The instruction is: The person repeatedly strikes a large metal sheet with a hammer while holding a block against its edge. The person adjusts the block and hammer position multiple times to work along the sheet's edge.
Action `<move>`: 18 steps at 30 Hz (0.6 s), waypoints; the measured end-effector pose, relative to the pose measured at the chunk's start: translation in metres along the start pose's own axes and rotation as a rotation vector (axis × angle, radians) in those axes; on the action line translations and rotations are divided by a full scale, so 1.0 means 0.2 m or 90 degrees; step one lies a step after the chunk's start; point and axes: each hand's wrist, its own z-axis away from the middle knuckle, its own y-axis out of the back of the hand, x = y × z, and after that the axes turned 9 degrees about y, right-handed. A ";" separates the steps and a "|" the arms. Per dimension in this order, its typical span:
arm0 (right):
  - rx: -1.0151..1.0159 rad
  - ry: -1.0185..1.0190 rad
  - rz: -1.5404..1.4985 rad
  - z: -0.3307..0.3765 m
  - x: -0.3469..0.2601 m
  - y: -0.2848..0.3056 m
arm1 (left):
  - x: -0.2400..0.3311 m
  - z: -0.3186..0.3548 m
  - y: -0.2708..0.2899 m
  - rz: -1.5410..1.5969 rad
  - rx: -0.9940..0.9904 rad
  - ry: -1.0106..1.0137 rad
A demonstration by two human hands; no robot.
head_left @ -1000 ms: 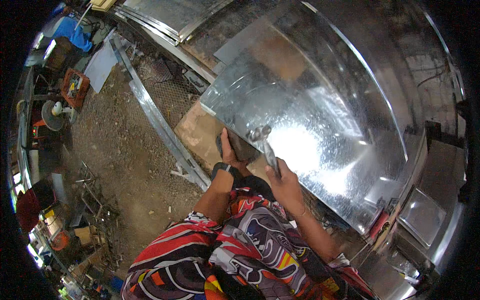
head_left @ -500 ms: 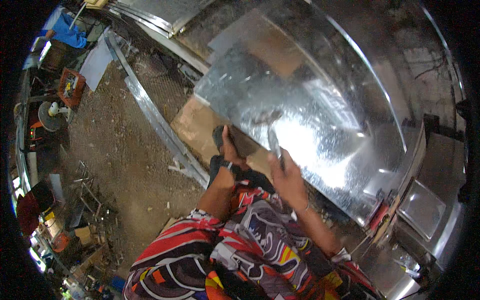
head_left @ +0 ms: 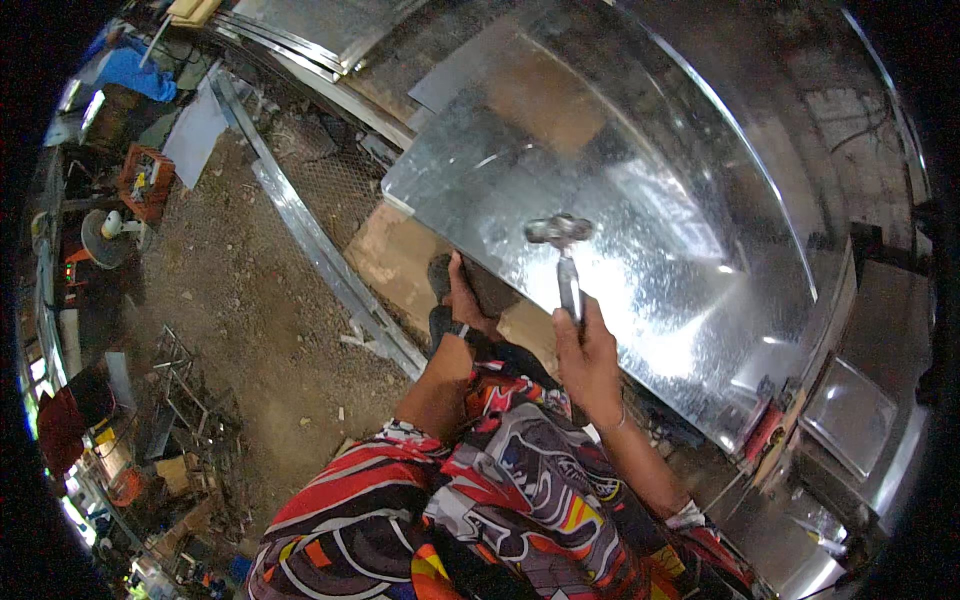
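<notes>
Hammer (head_left: 568, 272) at twelve o'clock from the right hand (head_left: 588, 352), which I see curled round its handle, over the shiny sheet (head_left: 470, 190). At its ten, the left hand (head_left: 470, 305): I can't tell its grip; an off-line swing could bruise it.

I see a silver-grey hammer (head_left: 569, 283) in the right hand (head_left: 590, 362), silver sheet metal (head_left: 470, 195) beyond it, and red, black, grey and white swirls on the clothing (head_left: 530, 480) behind.
</notes>
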 end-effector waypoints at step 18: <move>-0.010 0.014 0.160 0.09 0.24 -0.11 | -0.05 0.11 -0.13 -0.044 0.029 -0.005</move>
